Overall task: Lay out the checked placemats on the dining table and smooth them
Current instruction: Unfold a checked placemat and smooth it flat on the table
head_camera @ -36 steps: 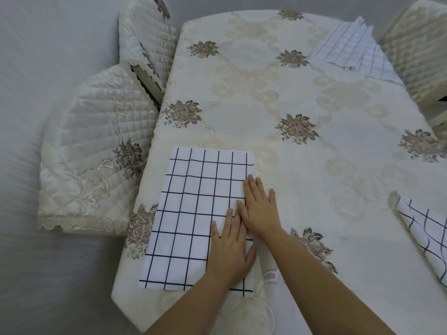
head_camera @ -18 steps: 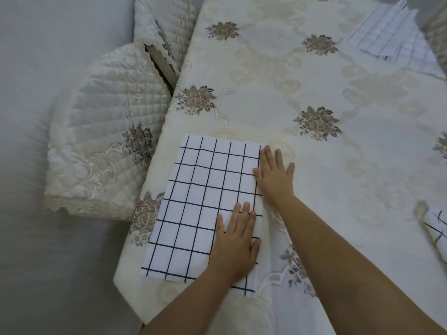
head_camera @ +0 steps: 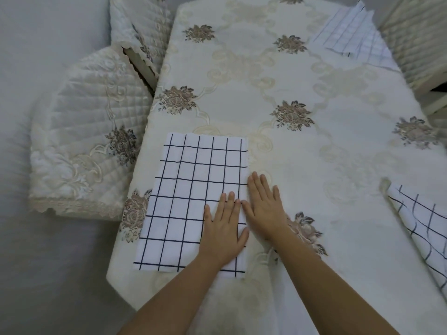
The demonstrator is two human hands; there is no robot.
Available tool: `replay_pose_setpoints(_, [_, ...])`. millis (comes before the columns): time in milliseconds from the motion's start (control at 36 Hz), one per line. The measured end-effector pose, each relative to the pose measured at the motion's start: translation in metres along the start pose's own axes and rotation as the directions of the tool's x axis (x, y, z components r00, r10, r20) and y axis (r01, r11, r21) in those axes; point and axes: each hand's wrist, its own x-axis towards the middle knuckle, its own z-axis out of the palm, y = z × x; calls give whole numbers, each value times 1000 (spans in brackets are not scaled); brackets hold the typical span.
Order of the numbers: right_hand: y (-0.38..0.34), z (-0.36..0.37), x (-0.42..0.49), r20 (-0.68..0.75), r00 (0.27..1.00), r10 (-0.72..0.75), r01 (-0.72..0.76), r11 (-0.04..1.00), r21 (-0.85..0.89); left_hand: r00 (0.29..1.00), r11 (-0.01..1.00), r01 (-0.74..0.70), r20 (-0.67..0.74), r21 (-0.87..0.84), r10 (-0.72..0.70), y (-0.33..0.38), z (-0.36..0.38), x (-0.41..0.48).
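A white placemat with a dark check lies flat near the table's front left edge. My left hand rests palm down on its lower right part, fingers together and flat. Beside it my right hand lies flat along the mat's right edge, mostly on the tablecloth. A second checked placemat lies rumpled at the right edge of the table. A third, with a fainter check, sits folded at the far right corner.
The dining table wears a cream tablecloth with brown flower motifs. Two chairs with quilted cream covers stand close along the left side, and another quilted chair stands at the far right. Grey floor lies to the left.
My right hand slid up the mat's right edge, then came back down beside my left hand. The left hand stayed pressed on the mat's lower right part.
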Motion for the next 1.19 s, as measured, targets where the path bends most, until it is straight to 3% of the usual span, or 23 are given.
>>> replay_pose_setpoints(222, [-5,5,-46,23,998,52,-52,998,19,999,999,-35,39,-12,35,1,-3,-1])
replay_pose_setpoints(278, [-9,2,-50,24,997,77,-79,993,86,998,989,-46,24,-139,49,0,-7,-3])
replay_pose_setpoints(333, [-16,-4,-50,28,994,110,-113,982,152,998,939,7,-63,-343,-30,-2,-15,-6])
replay_pose_setpoints(389, [-26,-7,-47,9,993,121,-120,977,178,979,918,40,-166,-396,-115,-9,-21,-8])
replay_pose_setpoints(500, [-59,-4,-36,-53,998,22,-10,975,220,962,963,44,-248,-264,-111,-36,-26,-7])
replay_pose_setpoints(611, [-105,12,-22,-93,994,-62,74,989,130,982,995,30,-184,-97,-47,-59,-28,-4])
replay_pose_setpoints(694, [-126,23,-13,-29,995,-99,101,989,104,994,998,66,-92,-4,-66,-75,-20,-6])
replay_pose_setpoints(806, [-123,33,-7,78,995,-70,61,993,106,995,998,55,-83,35,-52,-84,-14,-8])
replay_pose_setpoints(1028, [-87,32,-10,-82,996,24,-29,998,-57,987,991,131,-95,2,-130,-95,-20,-7])
replay_pose_setpoints(1194, [-50,21,-12,-136,976,167,-173,984,-32,980,985,169,-104,13,-167,-126,-19,-4])
